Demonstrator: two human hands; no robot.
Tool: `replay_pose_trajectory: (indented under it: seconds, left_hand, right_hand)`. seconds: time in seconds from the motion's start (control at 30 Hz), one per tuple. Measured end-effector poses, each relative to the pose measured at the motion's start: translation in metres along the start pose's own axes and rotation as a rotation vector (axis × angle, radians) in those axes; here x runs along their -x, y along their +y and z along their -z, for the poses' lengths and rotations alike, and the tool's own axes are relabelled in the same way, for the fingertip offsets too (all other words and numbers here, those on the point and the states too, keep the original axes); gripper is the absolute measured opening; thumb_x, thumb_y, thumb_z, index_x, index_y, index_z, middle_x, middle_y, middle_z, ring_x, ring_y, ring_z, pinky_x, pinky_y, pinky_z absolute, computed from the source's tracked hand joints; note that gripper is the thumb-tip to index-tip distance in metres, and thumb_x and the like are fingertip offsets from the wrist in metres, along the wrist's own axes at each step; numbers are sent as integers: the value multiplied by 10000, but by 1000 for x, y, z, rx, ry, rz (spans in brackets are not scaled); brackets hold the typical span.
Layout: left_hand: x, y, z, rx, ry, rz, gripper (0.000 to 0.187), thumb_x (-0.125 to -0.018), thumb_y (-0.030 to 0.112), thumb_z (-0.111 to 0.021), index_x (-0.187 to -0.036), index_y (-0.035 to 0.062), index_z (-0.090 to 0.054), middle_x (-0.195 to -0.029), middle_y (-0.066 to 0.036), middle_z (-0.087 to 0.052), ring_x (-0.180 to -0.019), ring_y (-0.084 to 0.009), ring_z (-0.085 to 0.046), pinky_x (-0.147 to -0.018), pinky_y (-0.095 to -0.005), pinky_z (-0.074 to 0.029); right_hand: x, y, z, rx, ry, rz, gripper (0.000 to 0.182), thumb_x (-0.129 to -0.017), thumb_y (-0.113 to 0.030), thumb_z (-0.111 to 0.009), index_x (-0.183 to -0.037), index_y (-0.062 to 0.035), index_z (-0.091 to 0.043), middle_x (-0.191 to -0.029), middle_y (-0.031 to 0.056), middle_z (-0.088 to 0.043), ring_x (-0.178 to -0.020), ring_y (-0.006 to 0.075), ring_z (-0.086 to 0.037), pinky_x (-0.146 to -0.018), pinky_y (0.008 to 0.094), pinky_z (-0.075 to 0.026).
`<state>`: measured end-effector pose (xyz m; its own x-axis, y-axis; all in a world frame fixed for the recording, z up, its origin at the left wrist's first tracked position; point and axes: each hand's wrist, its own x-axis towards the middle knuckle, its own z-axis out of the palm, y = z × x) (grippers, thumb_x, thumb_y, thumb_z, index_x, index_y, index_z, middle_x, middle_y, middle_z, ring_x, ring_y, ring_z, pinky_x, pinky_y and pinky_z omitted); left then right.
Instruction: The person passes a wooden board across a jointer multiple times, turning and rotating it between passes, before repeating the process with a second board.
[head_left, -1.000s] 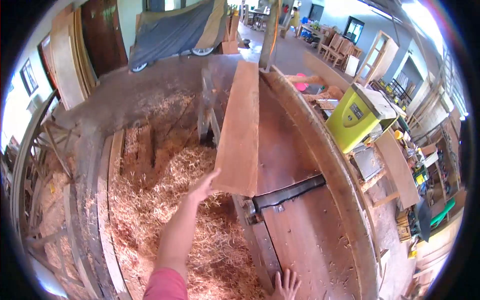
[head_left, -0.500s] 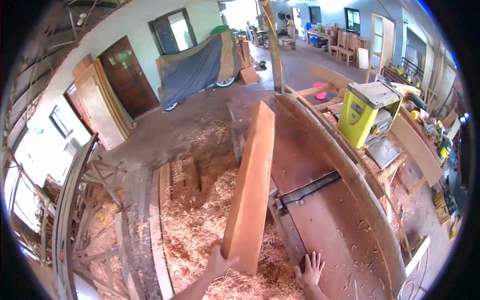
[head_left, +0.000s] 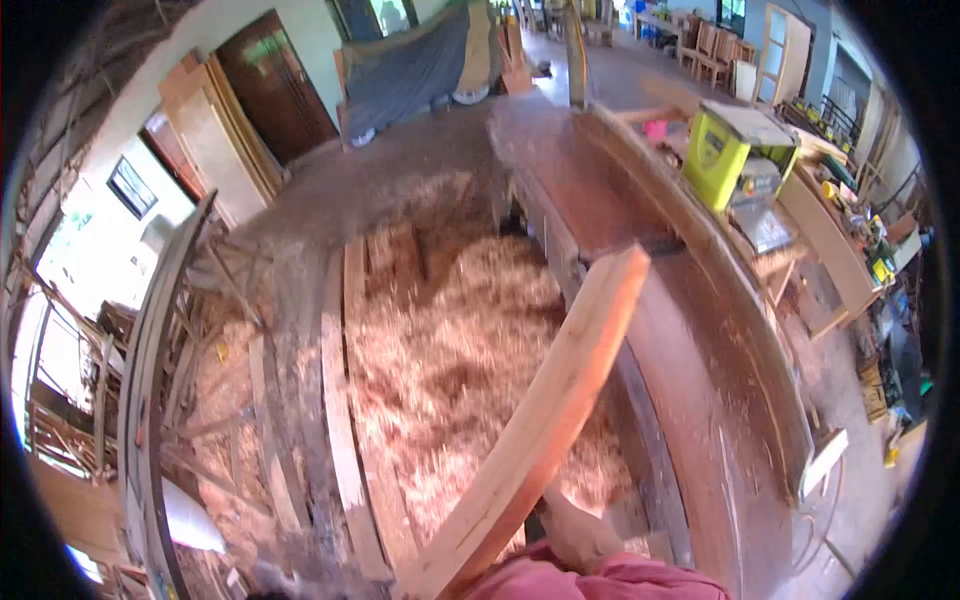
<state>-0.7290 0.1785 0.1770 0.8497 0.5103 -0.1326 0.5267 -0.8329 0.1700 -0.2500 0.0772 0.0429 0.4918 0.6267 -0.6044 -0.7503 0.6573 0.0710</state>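
A long squared wooden beam (head_left: 540, 420) slants across the lower middle, its far end raised beside the jointer's edge and its near end low by my body. My right hand (head_left: 572, 530) is partly in sight under the right side of the beam, close against it. Its fingers are hidden, so its grip does not show. My left hand is out of sight. To the right lies the jointer, with its long flat bed (head_left: 690, 400) and a raised wooden fence (head_left: 735, 330) along it.
Wood shavings (head_left: 450, 350) heap on the floor left of the jointer. Long boards (head_left: 345, 420) lie left of the heap, beside a timber rack (head_left: 150, 400). A green thickness planer (head_left: 715, 160) stands beyond the fence. A cloth-covered vehicle (head_left: 410, 75) is parked by the wall.
The beam has swung down and tilted right, its near end now close to my body. My right hand has left the jointer bed for the beam's side. My left hand has gone from view.
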Motion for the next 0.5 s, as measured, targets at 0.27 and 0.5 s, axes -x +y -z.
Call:
replay_pose_trajectory:
  seconds: [0.27,0.5]
  left_hand:
    - [133,-81,-56,114,147,-40,618,-740,160,-727,-1337,28,-640,-1367,-170,-633,-1299,-412,-563,-1109,-530,-436]
    - [64,-68,-21,45,-48,-514,743,-640,134,-789,-1359,71,-615,-1441,-89,-592,-1337,-306,-549,-1159,-456,-427]
  right_hand:
    - [229,65,205,33,126,179,886,-964,-786,-354,-1483,-85,-506,-1419,208,-582,-1342,380,-517,-1115,587,-400]
    - [382,63,321,-38,159,356,889,-964,-786,-355,-1467,-70,-513,-1403,219,-589,-1332,379,-524,-1112,590,-405]
